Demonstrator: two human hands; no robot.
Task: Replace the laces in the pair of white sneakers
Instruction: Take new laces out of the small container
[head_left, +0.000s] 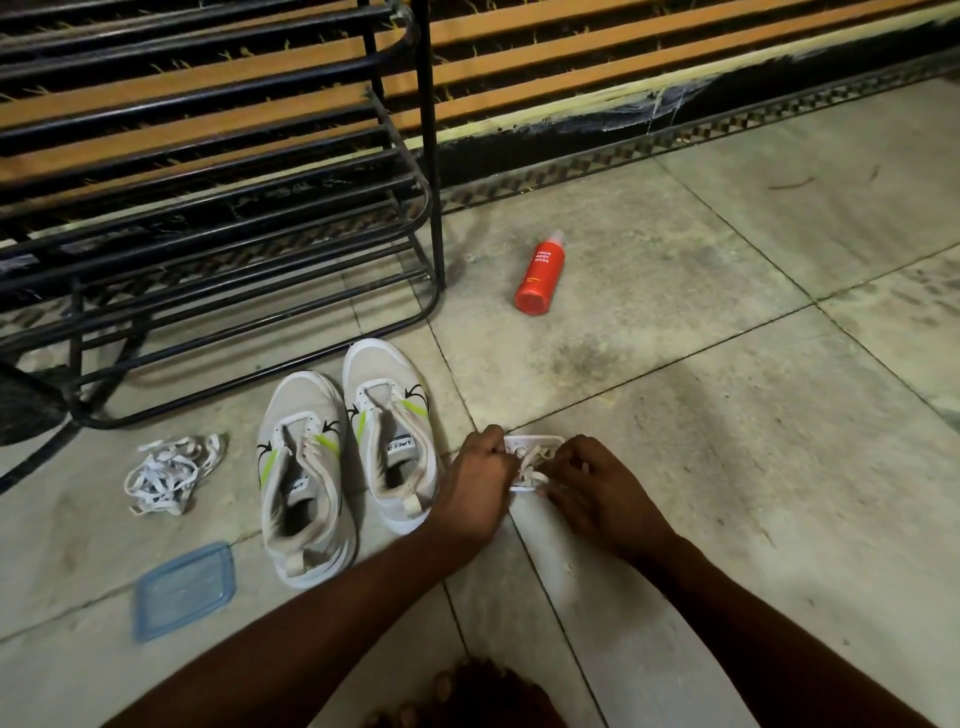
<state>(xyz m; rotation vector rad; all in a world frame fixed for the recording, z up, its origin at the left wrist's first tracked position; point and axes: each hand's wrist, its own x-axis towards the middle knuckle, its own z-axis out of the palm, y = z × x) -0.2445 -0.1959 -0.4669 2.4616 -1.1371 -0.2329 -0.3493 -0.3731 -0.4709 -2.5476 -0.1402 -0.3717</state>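
Now L hand (478, 478), R hand (597, 491) pinch laces (530, 461) in tray (537, 439) (sneakers (306, 467) beside).

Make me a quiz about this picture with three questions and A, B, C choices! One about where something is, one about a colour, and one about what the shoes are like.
1. Where is the pile of loose laces?
A. To the left of the sneakers
B. On a chair
C. In a bucket

2. What colour is the bottle?
A. Blue
B. Red
C. Green

3. What are the sneakers like?
A. Both fully laced and tied
B. Both without laces
C. Stuffed with socks

Answers:
1 A: the tangled white laces lie on the left side of the pair.
2 B: the bottle's body and cap are bright red.
3 B: the eyelets on both look empty, and the left hand and right hand grip a white lace packet beside them.
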